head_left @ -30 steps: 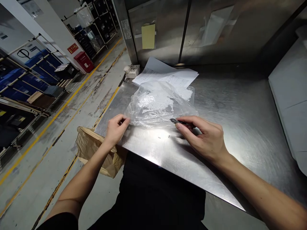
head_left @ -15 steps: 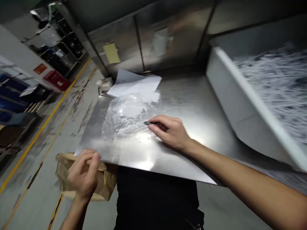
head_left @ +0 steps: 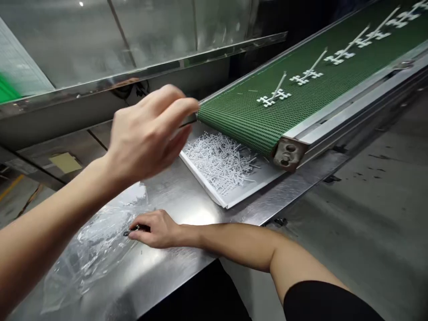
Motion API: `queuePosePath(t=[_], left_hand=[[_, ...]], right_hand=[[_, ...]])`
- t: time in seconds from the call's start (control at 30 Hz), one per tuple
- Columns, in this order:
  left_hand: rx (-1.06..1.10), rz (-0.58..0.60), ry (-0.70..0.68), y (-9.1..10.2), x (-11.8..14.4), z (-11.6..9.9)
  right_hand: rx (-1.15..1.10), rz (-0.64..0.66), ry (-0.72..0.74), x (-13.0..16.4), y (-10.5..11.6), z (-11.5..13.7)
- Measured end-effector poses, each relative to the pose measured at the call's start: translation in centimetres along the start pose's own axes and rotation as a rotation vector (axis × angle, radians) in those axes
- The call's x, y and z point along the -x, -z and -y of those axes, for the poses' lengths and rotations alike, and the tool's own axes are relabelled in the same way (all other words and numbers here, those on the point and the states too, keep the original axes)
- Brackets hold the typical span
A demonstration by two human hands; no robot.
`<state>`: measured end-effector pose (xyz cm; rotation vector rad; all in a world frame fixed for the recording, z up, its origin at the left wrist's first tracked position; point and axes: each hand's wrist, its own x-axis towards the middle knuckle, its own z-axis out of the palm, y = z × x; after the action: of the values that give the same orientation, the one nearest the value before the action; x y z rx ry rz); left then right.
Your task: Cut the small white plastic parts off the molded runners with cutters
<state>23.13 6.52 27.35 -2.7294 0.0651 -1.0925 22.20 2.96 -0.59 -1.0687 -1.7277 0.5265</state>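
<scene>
Your left hand (head_left: 147,133), fingers loosely curled, reaches toward the belt (head_left: 254,107); right hand (head_left: 157,229) pins tweezers (head_left: 131,231) on the bag (head_left: 93,249).

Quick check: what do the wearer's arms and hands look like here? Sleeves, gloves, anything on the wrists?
Both hands are bare: no gloves, rings, watch or wristbands visible. The left hand and its forearm are uncovered as far as the frame shows. The right hand has a bare forearm too, with a short black sleeve starting above the elbow.
</scene>
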Motion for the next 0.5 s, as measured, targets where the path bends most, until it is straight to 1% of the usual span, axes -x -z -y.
queuePosePath(t=[0.07, 0.13, 0.17, 0.2, 0.23, 0.27, 0.33, 0.37, 0.43, 0.5], left_hand=[[-0.045, 0.019, -0.137, -2.8, -4.9, -0.6], [-0.040, 0.057, -0.279, -5.5, -9.1, -1.9], [-0.009, 0.073, -0.322, -6.9, -11.0, -2.6], [0.032, 0.074, -0.334, -8.1, -12.6, -3.2], [0.077, 0.052, -0.302, -9.3, -14.0, -3.6], [0.116, 0.019, -0.243, -10.5, -15.3, -3.8], [0.166, -0.042, -0.108, -12.6, -17.0, -3.8], [0.172, -0.050, -0.060, -13.4, -17.6, -3.8], [0.140, -0.017, 0.006, -14.4, -18.4, -3.7], [0.049, 0.036, 0.143, -14.7, -18.8, -3.9]], right_hand=[[-0.009, 0.006, -0.006, -0.1, -0.5, -0.4], [-0.017, 0.018, -0.011, -0.3, -1.1, -1.0], [-0.019, 0.019, -0.012, -0.3, -1.4, -1.3], [-0.016, 0.017, -0.013, -0.4, -1.6, -1.5], [-0.013, 0.012, -0.014, -0.4, -1.7, -1.6], [-0.013, 0.008, -0.015, -0.4, -1.8, -1.7], [-0.017, 0.014, -0.017, -0.5, -1.6, -1.6], [-0.020, 0.022, -0.015, -0.5, -1.5, -1.5], [-0.020, 0.031, -0.006, -0.4, -1.1, -1.1], [-0.008, 0.022, 0.002, -0.3, -0.7, -0.8]])
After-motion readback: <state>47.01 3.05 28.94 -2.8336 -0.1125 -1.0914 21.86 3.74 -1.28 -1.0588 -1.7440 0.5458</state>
